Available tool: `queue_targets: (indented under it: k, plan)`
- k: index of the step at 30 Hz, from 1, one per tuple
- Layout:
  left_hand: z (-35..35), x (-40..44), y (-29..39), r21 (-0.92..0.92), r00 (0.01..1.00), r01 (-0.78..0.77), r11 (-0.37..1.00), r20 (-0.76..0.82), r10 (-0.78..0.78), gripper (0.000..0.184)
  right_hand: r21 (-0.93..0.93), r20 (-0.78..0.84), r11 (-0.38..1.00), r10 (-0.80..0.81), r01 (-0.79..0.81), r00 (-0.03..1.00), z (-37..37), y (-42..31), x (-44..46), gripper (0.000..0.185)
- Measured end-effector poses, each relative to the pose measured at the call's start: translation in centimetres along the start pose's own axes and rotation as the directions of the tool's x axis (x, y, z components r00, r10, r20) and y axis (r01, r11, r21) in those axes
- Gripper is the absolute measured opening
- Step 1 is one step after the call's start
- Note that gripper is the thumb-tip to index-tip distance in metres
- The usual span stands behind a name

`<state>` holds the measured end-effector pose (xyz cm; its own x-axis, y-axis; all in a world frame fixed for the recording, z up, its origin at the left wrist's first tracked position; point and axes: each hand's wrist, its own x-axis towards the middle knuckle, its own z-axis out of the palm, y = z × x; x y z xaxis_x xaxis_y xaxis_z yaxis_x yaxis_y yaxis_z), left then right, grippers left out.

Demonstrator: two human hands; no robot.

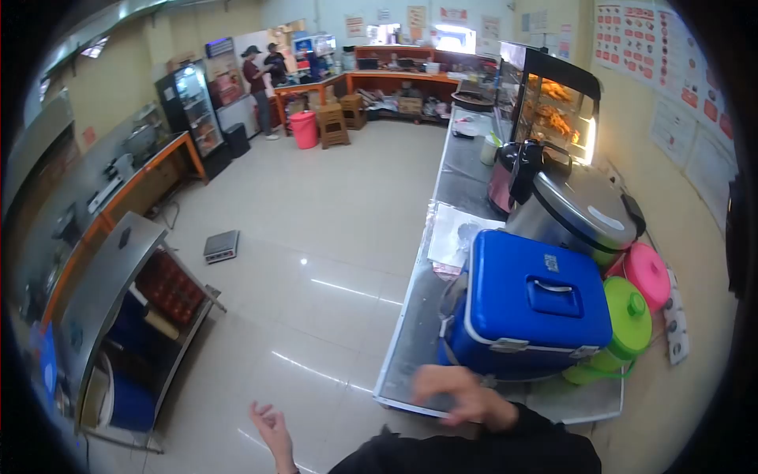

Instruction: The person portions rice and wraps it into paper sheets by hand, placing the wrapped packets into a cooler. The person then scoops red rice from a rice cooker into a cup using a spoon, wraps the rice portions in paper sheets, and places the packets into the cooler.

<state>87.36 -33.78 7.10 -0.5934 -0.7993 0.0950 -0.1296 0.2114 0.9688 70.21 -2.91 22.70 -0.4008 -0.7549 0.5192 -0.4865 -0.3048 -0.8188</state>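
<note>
My left hand (272,433) is raised over the tiled floor at the bottom of the view, fingers loosely spread with nothing in them. Over the near end of the metal counter (410,391) is my right hand (462,396), slightly blurred. Its fingers are bent and apart, and no object shows in them. Just beyond it stands a blue cooler box (513,292) with its lid closed and a handle on top. Whether the right hand touches the counter is hard to see. A lime green lidded container (629,320) and a pink one (643,272) stand beside the cooler.
A large steel cooker (584,209) and a lit display warmer with fried food (557,110) stand farther along the counter. A scale (222,246) lies on the floor. At left is a metal shelf table (110,268). Two people (257,87) stand far back near a pink bin (303,130).
</note>
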Motion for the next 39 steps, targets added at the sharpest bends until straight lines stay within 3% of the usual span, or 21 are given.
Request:
queue_targets:
  k: [1,5,8,10,12,13,15,16,17,20,21,22,23,24,26,28,31,33,35,37,39]
  plan:
    - [-0.3,1.2,-0.6,-0.005,0.997,0.004,1.000,0.077,-0.003,0.056,-0.064,0.092,0.998,0.008,-0.002,0.996,2.2,2.4,3.8,0.035]
    - [-2.4,5.6,-2.2,0.010,0.941,0.096,0.995,0.326,-0.094,0.057,-0.159,0.076,0.888,0.447,-0.431,0.892,8.0,13.0,11.8,0.033]
    - [-1.6,10.4,-0.5,0.123,0.856,0.132,0.984,0.486,-0.175,0.055,-0.365,-0.218,0.776,0.466,-0.514,0.858,6.3,20.0,13.8,0.032]
    - [-0.3,13.8,-0.2,0.268,0.802,-0.001,0.963,0.575,-0.159,0.052,-0.625,-0.527,0.540,0.242,-0.564,0.815,1.6,24.3,14.2,0.032]
    - [1.7,17.8,-1.1,0.278,0.777,-0.065,0.958,0.617,-0.126,0.052,-0.475,-0.859,0.329,0.028,-0.816,0.512,-5.4,30.3,12.8,0.033]
    - [3.0,19.5,-1.5,0.282,0.766,-0.097,0.955,0.634,-0.110,0.053,-0.282,-0.959,0.194,-0.040,-0.940,0.280,-9.8,32.4,11.8,0.042]
    - [6.1,23.6,-2.9,0.351,0.693,-0.160,0.923,0.705,-0.148,0.055,-0.149,-0.946,0.198,-0.314,-0.969,0.081,-18.3,38.7,6.7,0.064]
    - [7.8,25.8,-3.7,0.375,0.639,-0.188,0.908,0.749,-0.177,0.057,0.162,-0.980,0.052,-0.111,-0.985,-0.167,-19.0,33.5,9.7,0.066]
    - [9.2,27.8,-3.9,0.406,0.577,-0.214,0.888,0.787,-0.221,0.058,0.197,-0.961,0.021,-0.197,-0.980,-0.197,-21.2,34.6,8.5,0.065]
    - [14.7,34.4,-3.2,0.454,0.372,-0.472,0.756,0.880,-0.296,0.057,0.133,-0.989,-0.135,-0.081,-0.982,-0.123,-23.6,35.8,6.4,0.041]
    - [17.1,35.9,-2.7,0.426,0.362,-0.374,0.824,0.885,-0.293,0.058,0.105,-0.993,-0.170,-0.074,-0.980,-0.093,-23.5,35.9,6.0,0.034]
    - [19.9,37.5,-2.8,0.358,0.321,-0.460,0.812,0.920,-0.224,0.054,0.084,-0.995,-0.208,-0.070,-0.975,-0.071,-23.0,35.6,5.7,0.028]
    - [22.9,38.8,-2.5,0.280,0.264,-0.542,0.792,0.952,-0.156,0.052,-0.001,-0.964,-0.197,-0.261,-0.980,0.054,-21.2,35.5,6.1,0.016]
    - [26.1,39.7,-2.0,0.218,0.223,-0.561,0.798,0.969,-0.108,0.050,-0.027,-0.951,-0.180,-0.299,-0.983,0.081,-19.1,35.3,6.4,0.017]
    - [33.2,40.3,0.5,0.006,0.104,-0.586,0.810,0.992,0.068,0.047,-0.152,-0.955,-0.228,-0.218,-0.962,0.203,-13.3,31.6,9.5,0.017]
    - [40.3,39.6,3.2,-0.240,-0.016,-0.570,0.786,0.959,0.282,0.044,-0.132,-0.989,-0.137,-0.047,-0.982,0.140,-8.8,29.2,11.4,0.021]
    - [50.4,37.6,7.4,-0.528,-0.130,-0.494,0.691,0.831,0.542,0.041,-0.008,-0.996,-0.138,-0.090,-0.990,0.020,-6.4,29.8,10.9,0.021]
    - [57.5,36.3,9.2,-0.593,-0.129,-0.465,0.657,0.780,0.613,0.040,0.073,-0.990,-0.177,-0.130,-0.982,-0.050,-6.2,30.0,11.2,0.018]
    - [65.3,35.2,9.4,-0.625,-0.118,-0.428,0.653,0.755,0.645,0.041,0.129,-0.984,-0.281,-0.154,-0.951,-0.088,-6.4,31.3,10.7,0.025]
    - [72.2,34.0,8.8,-0.610,-0.148,-0.582,0.538,0.730,0.667,0.043,0.230,-0.960,-0.347,-0.232,-0.909,-0.154,-8.2,32.4,11.8,0.030]
    - [75.2,33.2,10.0,-0.486,-0.294,-0.711,0.508,0.862,0.413,0.043,0.350,-0.919,-0.398,-0.321,-0.848,-0.229,-9.6,31.3,15.0,0.034]
